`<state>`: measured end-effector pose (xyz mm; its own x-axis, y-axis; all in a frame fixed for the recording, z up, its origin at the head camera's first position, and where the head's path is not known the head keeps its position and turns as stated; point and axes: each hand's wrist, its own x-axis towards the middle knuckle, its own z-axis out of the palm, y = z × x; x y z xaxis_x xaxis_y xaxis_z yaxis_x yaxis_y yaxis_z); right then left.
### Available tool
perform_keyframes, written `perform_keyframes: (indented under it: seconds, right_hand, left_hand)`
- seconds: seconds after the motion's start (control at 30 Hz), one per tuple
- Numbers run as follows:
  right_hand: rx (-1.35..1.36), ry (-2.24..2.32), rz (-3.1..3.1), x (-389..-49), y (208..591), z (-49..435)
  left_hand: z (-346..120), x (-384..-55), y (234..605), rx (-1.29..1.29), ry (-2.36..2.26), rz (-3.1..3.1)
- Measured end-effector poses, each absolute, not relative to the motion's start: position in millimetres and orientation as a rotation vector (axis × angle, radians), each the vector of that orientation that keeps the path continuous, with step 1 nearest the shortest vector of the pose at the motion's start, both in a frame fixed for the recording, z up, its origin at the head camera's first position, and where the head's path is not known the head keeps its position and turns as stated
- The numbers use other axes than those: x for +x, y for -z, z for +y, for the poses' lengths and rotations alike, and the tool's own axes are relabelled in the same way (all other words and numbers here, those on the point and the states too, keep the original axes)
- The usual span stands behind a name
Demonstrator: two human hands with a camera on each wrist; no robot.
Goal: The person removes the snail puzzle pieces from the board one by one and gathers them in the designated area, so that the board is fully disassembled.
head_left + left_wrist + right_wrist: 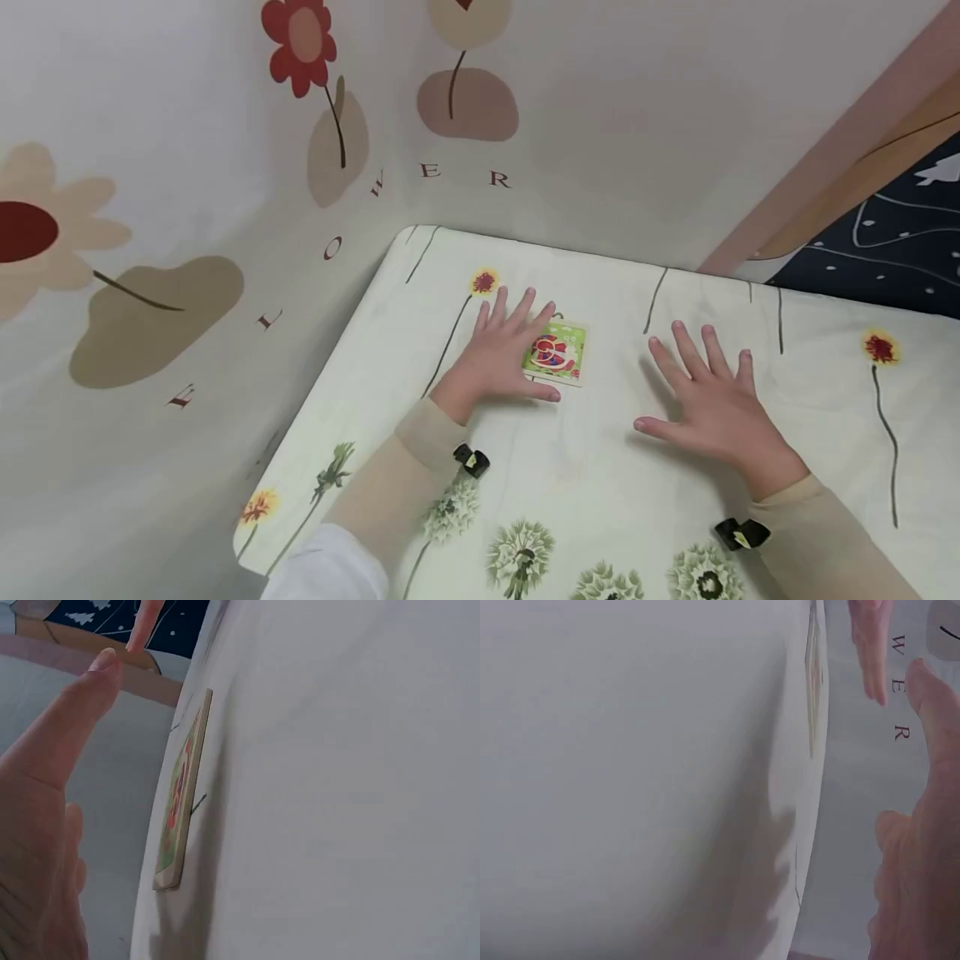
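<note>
A small square board with a wooden rim and a green picture of a red snail-like shape (566, 354) lies flat on the cloth-covered table. My left hand (498, 354) is over its left side, fingers spread, hiding that part. In the left wrist view the board (181, 802) sits apart from the thumb, with nothing gripped. To the right, my right hand (708, 404) hovers above the cloth with fingers spread and holds nothing. The right wrist view shows this hand (926, 847) raised off the surface, its shadow below, and the board (813, 697) edge-on farther away.
A pale cloth with printed flowers (522, 554) covers the table (600, 467). Curtain-like walls with flower prints and letters (465, 192) stand along its left and far sides. A dark patterned panel (885, 225) is at the far right. Each wrist wears a black strap (742, 534).
</note>
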<state>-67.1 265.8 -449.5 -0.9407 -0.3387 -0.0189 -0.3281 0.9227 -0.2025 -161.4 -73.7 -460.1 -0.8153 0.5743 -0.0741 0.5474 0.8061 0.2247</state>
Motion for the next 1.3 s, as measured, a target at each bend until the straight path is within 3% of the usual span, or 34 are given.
perform_keyframes:
  seconds: [0.4, 0.77, 1.1, 1.3]
  right_hand:
    - [-0.474, 0.544, 3.059, -102.6, 465.1, 220.1]
    - [-0.472, 0.896, 3.035, -127.6, 483.8, 188.1]
    - [-0.213, 1.111, 3.106, -135.9, 497.3, 161.7]
    - [-0.241, 1.155, 3.121, -140.1, 496.6, 152.2]
  left_hand:
    - [-70.4, -158.7, 489.5, 0.643, -0.589, 2.863]
    - [-48.0, -156.4, 501.0, 0.676, -0.582, 2.967]
    - [-36.7, -149.3, 492.6, 0.671, -0.528, 2.976]
    - [-36.9, -149.5, 493.7, 0.668, -0.524, 2.991]
